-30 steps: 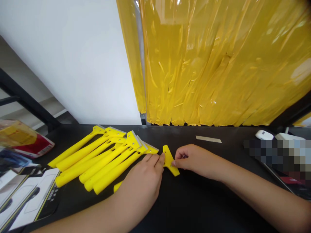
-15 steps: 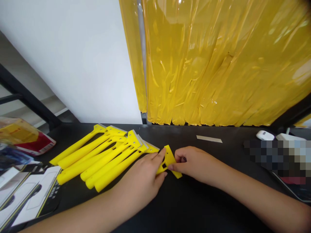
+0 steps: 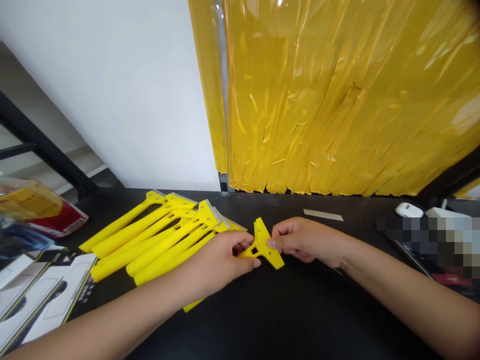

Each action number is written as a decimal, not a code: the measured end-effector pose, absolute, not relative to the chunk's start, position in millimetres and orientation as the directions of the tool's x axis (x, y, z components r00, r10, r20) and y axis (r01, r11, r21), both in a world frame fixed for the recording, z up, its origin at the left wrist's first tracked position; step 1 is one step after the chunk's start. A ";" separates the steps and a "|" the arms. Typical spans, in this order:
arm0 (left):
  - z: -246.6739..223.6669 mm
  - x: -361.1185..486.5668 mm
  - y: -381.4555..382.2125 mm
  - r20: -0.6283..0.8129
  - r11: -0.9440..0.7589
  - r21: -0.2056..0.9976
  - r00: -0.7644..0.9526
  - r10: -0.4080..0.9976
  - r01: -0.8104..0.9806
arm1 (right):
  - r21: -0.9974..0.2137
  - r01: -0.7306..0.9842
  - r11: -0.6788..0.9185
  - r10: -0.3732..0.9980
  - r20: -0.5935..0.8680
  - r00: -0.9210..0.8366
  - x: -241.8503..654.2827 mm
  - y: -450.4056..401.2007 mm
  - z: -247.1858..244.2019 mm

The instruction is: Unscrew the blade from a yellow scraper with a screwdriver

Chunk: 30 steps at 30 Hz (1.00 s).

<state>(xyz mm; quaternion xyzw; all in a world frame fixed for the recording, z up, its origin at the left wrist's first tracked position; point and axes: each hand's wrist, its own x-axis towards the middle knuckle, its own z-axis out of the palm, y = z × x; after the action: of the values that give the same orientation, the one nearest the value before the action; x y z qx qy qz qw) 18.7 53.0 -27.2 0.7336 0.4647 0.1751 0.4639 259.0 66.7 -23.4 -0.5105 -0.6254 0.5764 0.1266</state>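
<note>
Over black table (image 3: 300,310), left hand (image 3: 221,260) hides scraper (image 3: 264,245) handle.

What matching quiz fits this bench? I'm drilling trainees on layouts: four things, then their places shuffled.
Things:
1. yellow scraper
2. row of yellow scrapers
3. thin pale strip
4. printed backing cards

Places:
A. table's near-left edge
B. between left hand and right hand
C. left of the hands
D. far side, beyond the right hand

Pairs: 1-B, 2-C, 3-D, 4-A
</note>
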 end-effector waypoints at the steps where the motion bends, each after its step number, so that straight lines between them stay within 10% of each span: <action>1: -27.7 18.3 53.8 -0.183 -0.126 0.850 0.511 0.840 0.512 | -0.850 0.492 -0.187 0.785 -0.430 -0.446 259.1 66.8 -23.4; 10: -28.4 18.1 53.3 -0.179 -0.128 0.838 0.489 0.854 0.530 | -0.850 0.527 0.011 0.938 -0.174 -0.300 244.7 63.1 -29.8; 18: -26.3 18.5 52.0 -0.188 -0.132 0.830 0.495 0.848 0.541 | -0.802 0.595 -0.051 0.930 -0.255 -0.264 285.1 77.8 -3.0; 30: -29.6 17.4 52.6 -0.149 -0.161 0.822 0.480 0.865 0.546 | -0.301 0.948 -0.101 0.974 -0.226 0.032 367.4 115.9 -5.9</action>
<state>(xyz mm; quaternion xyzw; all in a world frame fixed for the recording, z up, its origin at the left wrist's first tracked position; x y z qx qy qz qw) 17.4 52.6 -29.6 0.7399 0.4765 0.1818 0.4386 367.4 115.9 -5.9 -0.7176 -0.6694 0.1890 0.0337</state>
